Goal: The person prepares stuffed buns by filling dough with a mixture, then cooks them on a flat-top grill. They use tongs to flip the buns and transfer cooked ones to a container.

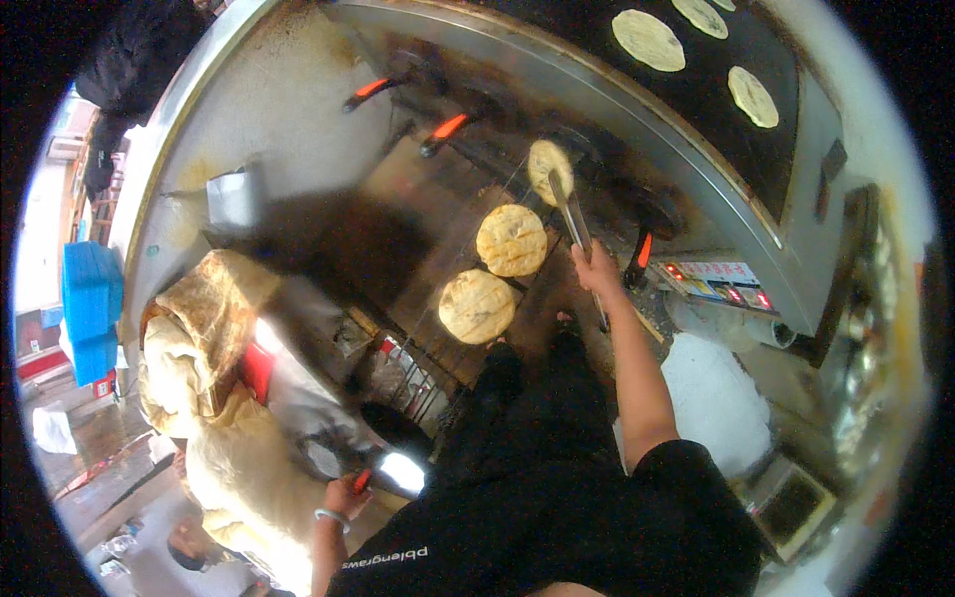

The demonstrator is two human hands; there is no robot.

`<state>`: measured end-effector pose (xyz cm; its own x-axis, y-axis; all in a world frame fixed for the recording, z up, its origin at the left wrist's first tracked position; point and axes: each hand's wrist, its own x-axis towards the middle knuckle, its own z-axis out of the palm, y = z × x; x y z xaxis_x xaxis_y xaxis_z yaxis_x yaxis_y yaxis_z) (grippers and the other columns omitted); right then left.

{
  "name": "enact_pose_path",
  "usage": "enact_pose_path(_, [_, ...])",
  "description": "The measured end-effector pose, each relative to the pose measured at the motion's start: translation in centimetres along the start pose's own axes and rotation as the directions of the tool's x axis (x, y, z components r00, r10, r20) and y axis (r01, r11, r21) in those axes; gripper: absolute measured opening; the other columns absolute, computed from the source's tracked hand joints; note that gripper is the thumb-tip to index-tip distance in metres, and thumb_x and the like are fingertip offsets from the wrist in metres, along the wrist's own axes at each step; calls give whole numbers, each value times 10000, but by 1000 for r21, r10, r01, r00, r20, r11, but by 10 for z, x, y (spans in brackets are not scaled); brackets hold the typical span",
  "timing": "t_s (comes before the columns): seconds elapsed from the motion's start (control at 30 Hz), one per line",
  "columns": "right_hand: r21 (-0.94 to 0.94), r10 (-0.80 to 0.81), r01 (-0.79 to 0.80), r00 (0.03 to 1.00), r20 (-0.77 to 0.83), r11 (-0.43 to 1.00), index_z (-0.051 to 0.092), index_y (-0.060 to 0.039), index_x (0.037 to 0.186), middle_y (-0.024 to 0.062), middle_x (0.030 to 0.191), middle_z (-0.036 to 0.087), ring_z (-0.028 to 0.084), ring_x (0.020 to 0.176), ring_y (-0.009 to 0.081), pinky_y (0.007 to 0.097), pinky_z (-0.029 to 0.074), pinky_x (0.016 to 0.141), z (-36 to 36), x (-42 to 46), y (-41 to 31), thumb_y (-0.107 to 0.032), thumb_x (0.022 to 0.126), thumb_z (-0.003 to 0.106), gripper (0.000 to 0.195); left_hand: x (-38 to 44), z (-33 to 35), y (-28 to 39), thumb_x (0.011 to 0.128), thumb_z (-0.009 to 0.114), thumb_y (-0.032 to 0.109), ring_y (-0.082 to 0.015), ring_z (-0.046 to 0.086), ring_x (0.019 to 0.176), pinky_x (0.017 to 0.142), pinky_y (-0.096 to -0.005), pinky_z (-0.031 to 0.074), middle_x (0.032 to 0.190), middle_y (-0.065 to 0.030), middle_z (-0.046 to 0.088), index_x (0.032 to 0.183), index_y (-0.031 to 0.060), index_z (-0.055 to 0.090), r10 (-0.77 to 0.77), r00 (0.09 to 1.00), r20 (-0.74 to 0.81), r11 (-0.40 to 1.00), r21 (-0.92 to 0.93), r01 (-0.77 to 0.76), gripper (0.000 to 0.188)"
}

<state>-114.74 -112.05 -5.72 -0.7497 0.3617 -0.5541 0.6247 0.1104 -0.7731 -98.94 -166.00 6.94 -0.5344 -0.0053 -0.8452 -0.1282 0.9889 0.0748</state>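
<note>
My right hand [599,267] grips a pair of metal tongs [573,213]. Their tips hold a round flatbread [545,160], tilted, in front of the griddle's open lower section. Two browned flatbreads, one [512,240] nearer the griddle and the other [477,307] nearer my feet, lie side by side on a wire rack [433,366]. At the lower left, my left hand [347,498] is closed around a red handle [362,481]. A bright, shiny surface [403,472] sits just beside that handle; whether they are joined is unclear.
Pale flatbreads [649,41] lie on a dark griddle [716,164]. Black handles with orange inserts [445,128] jut out beneath it, near a lit control panel [716,283]. Cream cloths [239,455] cover something at left, near blue containers [92,306]. A dark-clothed person [142,60] is at upper left.
</note>
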Motion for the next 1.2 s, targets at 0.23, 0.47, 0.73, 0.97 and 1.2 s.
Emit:
enact_pose_path(0.23, [660, 225, -427, 901, 372, 618, 451, -91, 873, 0, 586, 433, 387, 398, 80, 191, 316, 351, -7, 22, 9, -388, 790, 548, 323, 10, 34, -55, 644, 641, 344, -355, 551, 781, 676, -387, 435, 808, -212, 575, 882, 37, 550, -6, 1000, -10, 841, -541, 0, 398])
enact_pose_path(0.47, [-259, 79, -125, 980, -182, 958, 419, -79, 992, 103, 729, 561, 561, 587, 209, 336, 439, 476, 11, -39, 45, -354, 766, 565, 384, -3, -10, 13, 654, 629, 351, -351, 554, 774, 677, -389, 439, 799, -206, 577, 854, 30, 548, -81, 996, 33, 997, 1, 81, 387])
enact_pose_path(0.73, [-527, -161, 15, 959, -231, 850, 431, -86, 938, 112, 780, 598, 577, 650, 339, 438, 453, 575, 25, -53, 38, -366, 752, 528, 351, 47, 25, -24, 680, 611, 321, -356, 552, 755, 670, -393, 435, 784, -198, 580, 851, 27, 558, 23, 1000, -2, 988, -155, -23, 345])
enact_pose_path(0.97, [-480, -205, 93, 961, -187, 872, 444, -94, 879, 88, 658, 576, 571, 613, 313, 430, 443, 549, 3, -117, 37, -307, 688, 588, 319, 145, -61, 172, 686, 623, 370, -223, 590, 628, 555, -335, 448, 685, -144, 594, 838, 16, 579, 198, 980, 8, 928, -323, -185, 387])
enact_pose_path(1.2, [-377, -77, -10, 973, -217, 926, 450, -39, 836, 71, 594, 509, 528, 552, 206, 321, 408, 514, -30, -130, 26, -172, 658, 640, 292, 249, -119, 401, 674, 631, 375, -213, 589, 652, 573, -316, 451, 694, -125, 600, 884, -20, 572, 396, 911, -120, 835, -365, -411, 451])
